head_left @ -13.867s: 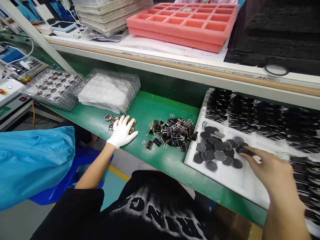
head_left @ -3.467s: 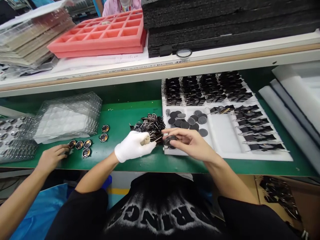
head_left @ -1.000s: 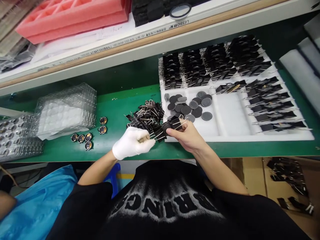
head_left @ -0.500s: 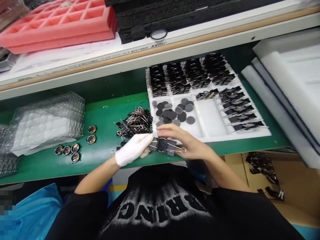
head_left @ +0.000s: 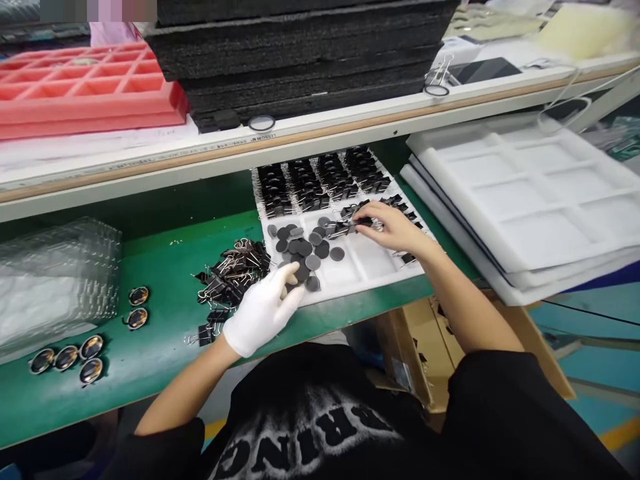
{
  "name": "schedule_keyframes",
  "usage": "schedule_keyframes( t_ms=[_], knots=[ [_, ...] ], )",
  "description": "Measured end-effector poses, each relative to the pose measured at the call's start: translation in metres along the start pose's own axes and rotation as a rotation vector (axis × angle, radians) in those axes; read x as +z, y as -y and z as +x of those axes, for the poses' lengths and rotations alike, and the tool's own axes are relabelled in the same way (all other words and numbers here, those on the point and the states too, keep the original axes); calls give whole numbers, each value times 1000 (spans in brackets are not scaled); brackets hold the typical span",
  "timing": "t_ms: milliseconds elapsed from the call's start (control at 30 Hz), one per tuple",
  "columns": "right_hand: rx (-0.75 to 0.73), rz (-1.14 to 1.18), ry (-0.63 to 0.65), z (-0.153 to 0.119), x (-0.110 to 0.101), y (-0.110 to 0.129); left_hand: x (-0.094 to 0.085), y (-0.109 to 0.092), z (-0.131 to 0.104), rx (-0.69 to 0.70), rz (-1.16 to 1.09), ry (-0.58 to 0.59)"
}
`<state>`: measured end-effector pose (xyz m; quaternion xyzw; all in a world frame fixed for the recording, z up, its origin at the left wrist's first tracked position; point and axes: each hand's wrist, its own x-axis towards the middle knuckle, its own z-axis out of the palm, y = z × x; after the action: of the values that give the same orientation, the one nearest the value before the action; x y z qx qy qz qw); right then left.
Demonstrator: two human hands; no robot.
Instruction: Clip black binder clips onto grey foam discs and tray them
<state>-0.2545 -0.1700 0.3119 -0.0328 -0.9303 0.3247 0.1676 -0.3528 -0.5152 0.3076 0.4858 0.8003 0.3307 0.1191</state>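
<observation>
My right hand [head_left: 387,227] is closed on a pair of black binder clips [head_left: 345,228], held over the white foam tray [head_left: 377,257] beside a row of similar clips. In its white glove, my left hand [head_left: 265,307] reaches over the near left part of the tray. Its thumb and fingers are apart around the lower edge of the loose dark round discs [head_left: 303,248]; whether a fingertip touches one I cannot tell. A heap of black binder clips [head_left: 225,277] lies on the green bench left of the tray. Rows of clipped pieces [head_left: 320,177] fill the tray's far compartments.
Several round lens-like pieces [head_left: 66,358] lie at the left, near stacked clear plastic trays [head_left: 60,273]. White foam trays [head_left: 525,200] are stacked at the right. A shelf edge [head_left: 210,160] crosses above the bench, and a cardboard box [head_left: 425,360] stands below.
My right hand has carried the binder clips from the bench's front edge up and right, over the tray. My left hand has let go of them and moved onto the discs. The view has shifted right.
</observation>
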Motion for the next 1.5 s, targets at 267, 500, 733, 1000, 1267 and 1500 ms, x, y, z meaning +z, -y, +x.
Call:
schedule_keyframes(
  t_ms=[267,500,733,1000,1267,1500],
  knots=[
    [105,-447,2,7,-2,-83,-8,11,-34,-27,8,49],
    [41,-554,8,2,-7,-87,-26,24,-74,-103,-24,-51],
    [-112,-683,64,-12,41,-24,-56,71,-113,-247,26,-498],
    [-206,-465,190,-23,73,-12,-121,160,-147,-805,705,-475],
    [266,416,178,-7,102,90,-140,184,-96,-948,771,-91],
    [577,1294,249,-2,159,145,-133,205,-66,-792,579,-124]
  ],
)
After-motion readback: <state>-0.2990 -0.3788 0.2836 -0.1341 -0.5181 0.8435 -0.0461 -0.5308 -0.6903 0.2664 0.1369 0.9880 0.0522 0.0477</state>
